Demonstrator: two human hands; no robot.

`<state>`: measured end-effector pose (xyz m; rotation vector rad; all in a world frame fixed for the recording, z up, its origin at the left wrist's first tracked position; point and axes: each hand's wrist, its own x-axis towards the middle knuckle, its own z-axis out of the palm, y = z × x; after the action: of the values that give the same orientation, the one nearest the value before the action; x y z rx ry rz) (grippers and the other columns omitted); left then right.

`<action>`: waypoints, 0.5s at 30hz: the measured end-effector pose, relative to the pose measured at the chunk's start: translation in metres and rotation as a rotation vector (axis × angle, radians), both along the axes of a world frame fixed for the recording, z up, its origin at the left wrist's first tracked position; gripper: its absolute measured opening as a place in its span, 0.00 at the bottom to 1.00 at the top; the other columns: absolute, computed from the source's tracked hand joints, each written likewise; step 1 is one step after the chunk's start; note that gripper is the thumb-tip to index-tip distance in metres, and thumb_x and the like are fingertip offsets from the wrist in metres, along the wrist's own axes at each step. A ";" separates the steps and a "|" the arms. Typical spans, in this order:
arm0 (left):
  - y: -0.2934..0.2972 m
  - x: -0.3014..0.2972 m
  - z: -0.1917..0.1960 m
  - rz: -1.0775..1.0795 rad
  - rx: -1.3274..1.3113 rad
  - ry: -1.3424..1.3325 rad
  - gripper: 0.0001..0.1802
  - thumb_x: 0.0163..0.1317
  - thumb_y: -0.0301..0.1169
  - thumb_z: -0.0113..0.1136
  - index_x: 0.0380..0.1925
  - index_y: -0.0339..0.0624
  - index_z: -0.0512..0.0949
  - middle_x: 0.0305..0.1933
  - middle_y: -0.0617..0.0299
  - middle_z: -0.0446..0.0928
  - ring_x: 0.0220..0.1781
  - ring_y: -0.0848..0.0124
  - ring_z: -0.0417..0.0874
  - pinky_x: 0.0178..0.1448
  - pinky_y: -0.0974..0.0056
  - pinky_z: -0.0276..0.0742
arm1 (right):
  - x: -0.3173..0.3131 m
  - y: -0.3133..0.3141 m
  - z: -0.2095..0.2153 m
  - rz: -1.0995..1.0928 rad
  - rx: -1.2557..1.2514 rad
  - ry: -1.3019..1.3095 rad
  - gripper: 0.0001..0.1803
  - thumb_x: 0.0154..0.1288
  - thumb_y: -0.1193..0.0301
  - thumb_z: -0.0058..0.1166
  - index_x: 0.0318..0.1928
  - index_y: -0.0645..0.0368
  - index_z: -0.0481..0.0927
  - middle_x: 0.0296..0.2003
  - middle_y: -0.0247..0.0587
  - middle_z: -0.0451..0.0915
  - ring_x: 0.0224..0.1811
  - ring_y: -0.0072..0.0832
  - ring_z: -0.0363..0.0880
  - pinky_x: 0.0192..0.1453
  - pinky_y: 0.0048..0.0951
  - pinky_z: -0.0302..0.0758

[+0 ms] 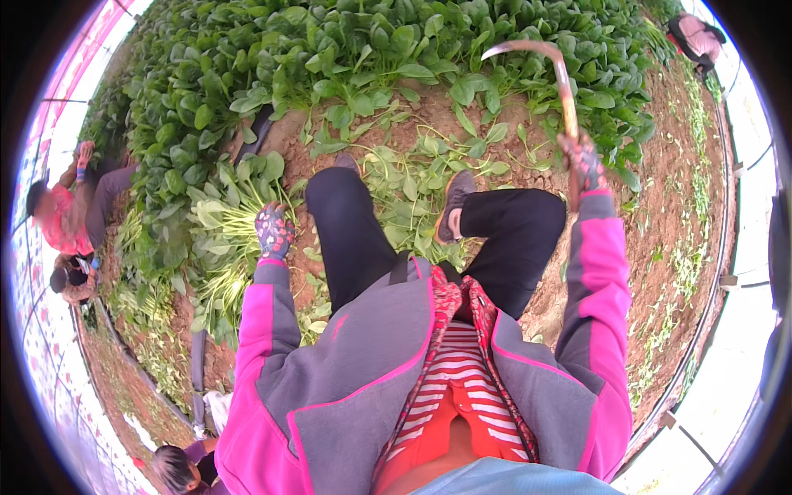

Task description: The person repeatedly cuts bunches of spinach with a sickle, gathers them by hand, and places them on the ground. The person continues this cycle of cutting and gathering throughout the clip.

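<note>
My right hand (583,161), in a dark flowered glove with bare fingertips, is closed round the wooden handle of a sickle (568,97). Its curved blade rises over the leafy crop and points left. At my left knee, my left hand (275,231), gloved the same way, is closed on the pale stems of a bunch of spinach (235,202). The leaves of that bunch fan out to the left and upward. Below it, more cut spinach (219,289) lies heaped beside my left sleeve.
Standing spinach (355,45) fills the bed ahead. Loose leaves (404,186) litter the soil between my feet. A dark hose (256,132) runs at the bed's left edge. Other people crouch at the left (70,210), lower left (177,470) and far right (697,40).
</note>
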<state>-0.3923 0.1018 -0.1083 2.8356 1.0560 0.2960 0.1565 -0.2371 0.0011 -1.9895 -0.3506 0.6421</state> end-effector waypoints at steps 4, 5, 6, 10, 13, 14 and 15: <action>0.014 -0.006 0.006 0.058 0.071 -0.070 0.17 0.45 0.28 0.60 0.40 0.45 0.78 0.47 0.56 0.76 0.52 0.56 0.75 0.56 0.54 0.69 | 0.014 0.053 0.043 0.188 -0.178 -0.271 0.23 0.56 0.62 0.60 0.48 0.62 0.71 0.22 0.35 0.71 0.16 0.23 0.68 0.16 0.26 0.65; 0.021 -0.005 0.006 0.087 0.040 -0.087 0.17 0.46 0.28 0.60 0.40 0.45 0.78 0.47 0.55 0.76 0.52 0.56 0.75 0.56 0.54 0.69 | 0.014 0.064 0.031 0.207 -0.209 -0.311 0.21 0.56 0.62 0.60 0.46 0.60 0.71 0.21 0.34 0.71 0.16 0.22 0.68 0.16 0.26 0.65; 0.028 -0.002 0.005 0.101 0.024 -0.107 0.16 0.48 0.29 0.60 0.41 0.45 0.78 0.47 0.54 0.76 0.52 0.56 0.75 0.56 0.54 0.69 | 0.012 0.075 0.013 0.256 -0.189 -0.382 0.19 0.57 0.62 0.59 0.45 0.58 0.71 0.21 0.33 0.71 0.16 0.22 0.67 0.16 0.27 0.65; 0.065 0.034 0.006 0.125 -0.177 -0.060 0.19 0.53 0.33 0.59 0.47 0.43 0.78 0.48 0.49 0.78 0.51 0.53 0.77 0.57 0.55 0.72 | -0.015 0.114 -0.120 0.270 -0.146 0.025 0.17 0.55 0.62 0.63 0.40 0.58 0.76 0.20 0.30 0.73 0.19 0.23 0.72 0.18 0.26 0.71; 0.087 0.086 0.009 0.013 -0.464 0.000 0.21 0.53 0.36 0.61 0.48 0.44 0.78 0.45 0.52 0.80 0.47 0.55 0.81 0.53 0.58 0.76 | -0.038 0.136 -0.212 0.395 -0.506 -0.254 0.14 0.61 0.62 0.51 0.41 0.60 0.78 0.31 0.47 0.81 0.32 0.36 0.83 0.33 0.34 0.79; 0.091 0.108 0.010 -0.015 -0.508 0.049 0.20 0.53 0.35 0.60 0.47 0.45 0.78 0.45 0.53 0.80 0.47 0.56 0.81 0.52 0.59 0.76 | -0.049 0.159 -0.236 0.168 -0.076 0.442 0.18 0.58 0.60 0.54 0.40 0.62 0.77 0.31 0.52 0.81 0.36 0.42 0.83 0.38 0.38 0.78; 0.093 0.128 0.012 -0.199 -0.432 0.041 0.18 0.54 0.33 0.59 0.46 0.45 0.78 0.44 0.53 0.80 0.47 0.57 0.81 0.52 0.60 0.76 | -0.049 0.163 -0.249 0.159 -0.276 0.203 0.19 0.57 0.59 0.56 0.41 0.62 0.76 0.32 0.52 0.81 0.36 0.44 0.82 0.39 0.40 0.78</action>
<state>-0.2646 0.1950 -0.0963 2.5317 0.7272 -0.0106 0.1071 -0.0744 -0.2477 -2.1461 -0.3114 1.0321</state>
